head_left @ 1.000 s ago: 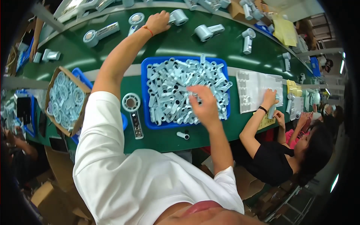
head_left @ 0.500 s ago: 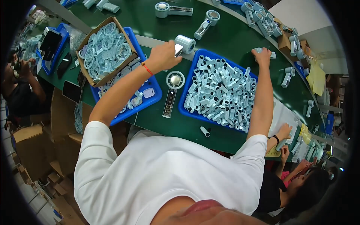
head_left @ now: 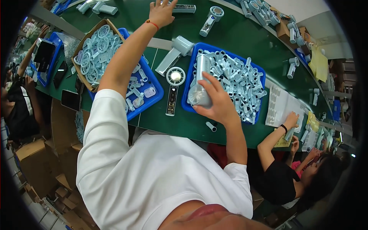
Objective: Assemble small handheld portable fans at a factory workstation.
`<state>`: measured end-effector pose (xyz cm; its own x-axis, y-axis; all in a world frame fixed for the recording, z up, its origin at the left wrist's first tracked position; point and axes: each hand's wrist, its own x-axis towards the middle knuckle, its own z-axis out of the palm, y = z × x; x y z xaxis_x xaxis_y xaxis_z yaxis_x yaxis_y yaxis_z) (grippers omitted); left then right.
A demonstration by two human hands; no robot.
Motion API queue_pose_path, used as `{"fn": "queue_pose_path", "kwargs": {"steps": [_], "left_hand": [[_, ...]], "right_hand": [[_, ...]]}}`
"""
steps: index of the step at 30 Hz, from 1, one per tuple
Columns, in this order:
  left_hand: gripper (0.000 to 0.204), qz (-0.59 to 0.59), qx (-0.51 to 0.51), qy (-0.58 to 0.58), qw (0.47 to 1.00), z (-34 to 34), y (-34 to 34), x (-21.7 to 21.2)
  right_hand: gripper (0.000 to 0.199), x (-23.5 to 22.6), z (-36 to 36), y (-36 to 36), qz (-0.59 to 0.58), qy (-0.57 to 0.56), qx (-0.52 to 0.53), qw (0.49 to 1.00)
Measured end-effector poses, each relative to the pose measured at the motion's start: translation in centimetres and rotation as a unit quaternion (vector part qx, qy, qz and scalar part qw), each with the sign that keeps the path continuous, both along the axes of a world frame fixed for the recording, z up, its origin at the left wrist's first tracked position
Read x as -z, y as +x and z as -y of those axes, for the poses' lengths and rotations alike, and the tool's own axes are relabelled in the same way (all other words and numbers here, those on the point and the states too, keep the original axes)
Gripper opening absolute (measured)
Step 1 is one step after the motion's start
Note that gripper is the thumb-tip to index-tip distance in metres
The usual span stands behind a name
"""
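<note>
My right hand (head_left: 221, 102) is closed round a pale handheld fan (head_left: 203, 69), its round head toward me and its handle pointing away. The fan is above a blue tray (head_left: 185, 102) heaped with small pale parts (head_left: 234, 84). My left hand (head_left: 161, 14) is stretched far forward with fingers spread, over the head end of another fan (head_left: 184, 8); its palm side is hidden. Between my arms lies an open-fronted fan (head_left: 172, 94) with its circuit board showing. Beyond it another fan (head_left: 176, 53) rests on its side, against the tray's corner.
At left, a cardboard box (head_left: 108, 23) of round grilles sits on a second blue tray (head_left: 158, 100). A small cap-like part (head_left: 211, 126) lies near the table edge. More fans (head_left: 211, 20) stand further off. At right, a co-worker's hand (head_left: 292, 120) rests by white sheets (head_left: 281, 105).
My right hand has brought the fan from the far right to over the tray. My left hand has let go of the middle fan, now lying handle toward me, and has reached forward.
</note>
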<state>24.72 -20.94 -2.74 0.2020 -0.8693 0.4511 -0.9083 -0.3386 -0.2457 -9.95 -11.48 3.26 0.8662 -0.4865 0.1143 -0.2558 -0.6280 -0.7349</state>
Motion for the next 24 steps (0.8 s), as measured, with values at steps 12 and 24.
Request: {"fn": "queue_pose_path", "kwargs": {"steps": [12,24], "left_hand": [[0.048,-0.291,0.267,-0.163,0.904,1.7,6.3,1.0],[0.062,-0.482,0.341,0.060,0.805,-23.8,-13.2,-14.2]], "right_hand": [[0.039,2.2,0.4,-2.1,0.057,-0.232,0.160,0.958],[0.049,-0.2,-7.8,-1.9,0.129,-0.381,0.189,0.896]]}}
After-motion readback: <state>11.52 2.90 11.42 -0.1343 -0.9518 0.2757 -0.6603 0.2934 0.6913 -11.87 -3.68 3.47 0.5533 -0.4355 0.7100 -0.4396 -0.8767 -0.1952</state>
